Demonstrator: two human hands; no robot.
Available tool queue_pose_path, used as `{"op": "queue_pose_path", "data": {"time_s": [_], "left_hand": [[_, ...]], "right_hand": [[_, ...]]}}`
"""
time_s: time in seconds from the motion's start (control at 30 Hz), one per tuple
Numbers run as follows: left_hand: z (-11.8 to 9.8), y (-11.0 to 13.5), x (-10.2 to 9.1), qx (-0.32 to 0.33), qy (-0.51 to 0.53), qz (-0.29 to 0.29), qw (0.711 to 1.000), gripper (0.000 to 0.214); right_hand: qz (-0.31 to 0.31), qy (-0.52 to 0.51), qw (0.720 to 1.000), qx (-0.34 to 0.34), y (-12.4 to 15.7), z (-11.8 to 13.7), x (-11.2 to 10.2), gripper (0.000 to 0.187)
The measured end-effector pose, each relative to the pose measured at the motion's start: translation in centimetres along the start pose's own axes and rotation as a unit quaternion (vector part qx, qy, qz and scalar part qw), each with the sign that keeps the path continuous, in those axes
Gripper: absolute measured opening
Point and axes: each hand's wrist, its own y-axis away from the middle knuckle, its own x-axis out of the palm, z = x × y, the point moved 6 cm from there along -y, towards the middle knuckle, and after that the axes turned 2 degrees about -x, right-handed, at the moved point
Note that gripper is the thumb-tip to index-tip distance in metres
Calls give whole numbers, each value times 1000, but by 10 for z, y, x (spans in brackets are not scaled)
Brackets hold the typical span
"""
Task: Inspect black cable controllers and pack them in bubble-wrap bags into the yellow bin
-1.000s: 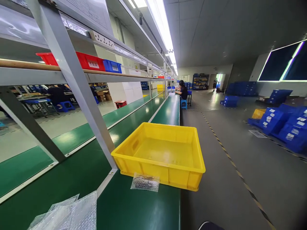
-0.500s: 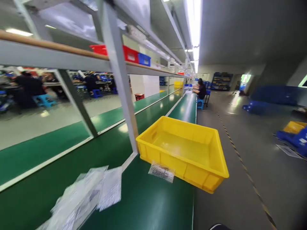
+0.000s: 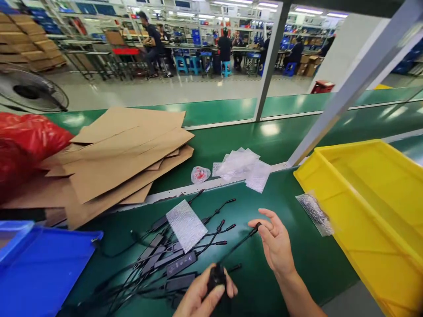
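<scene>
My left hand (image 3: 203,294) is closed around a dark lump on a black cable (image 3: 239,244); whether it is a plug or a small box cannot be made out. The cable runs up to my right hand (image 3: 277,244), whose thumb and index finger pinch its black connector end (image 3: 258,226), the other fingers loosely curled. Beside my left hand lies a tangled pile of black power adapters (image 3: 181,264) with their cords and connectors. A bubble-wrap bag (image 3: 187,225) rests on top of that pile.
The yellow crate (image 3: 360,211) stands at the right, a small clear bag (image 3: 315,214) against it. Farther back are more bubble-wrap bags (image 3: 243,165), a tape roll (image 3: 200,174) and cardboard sheets (image 3: 132,154). To the left are a blue bin (image 3: 42,268) and red plastic bags (image 3: 29,141).
The view has swung left and down from the long bench to the work surface. Both my hands, the cable and the adapter pile have come into view; the yellow crate now appears farther right.
</scene>
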Motion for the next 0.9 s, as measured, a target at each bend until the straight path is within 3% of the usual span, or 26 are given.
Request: {"op": "queue_pose_path", "data": {"time_s": [0.13,0.27,0.43,0.63,0.9], "left_hand": [[-12,8,-24,28,190,-216,957,22],[-7,10,-29,35,263,-282,922,33],[3,13,-30,25,259,-329,908,32],[5,14,-23,45,230,-337,912,32],[0,13,-20,50,184,-283,940,28]], "right_hand": [[124,90,988,36,20,-16,31,29],[263,154,951,43,41,-25,68,19],[313,162,933,70,51,-31,80,15],[346,195,916,56,54,-37,80,15],[283,254,925,-23,45,-24,74,14]]}}
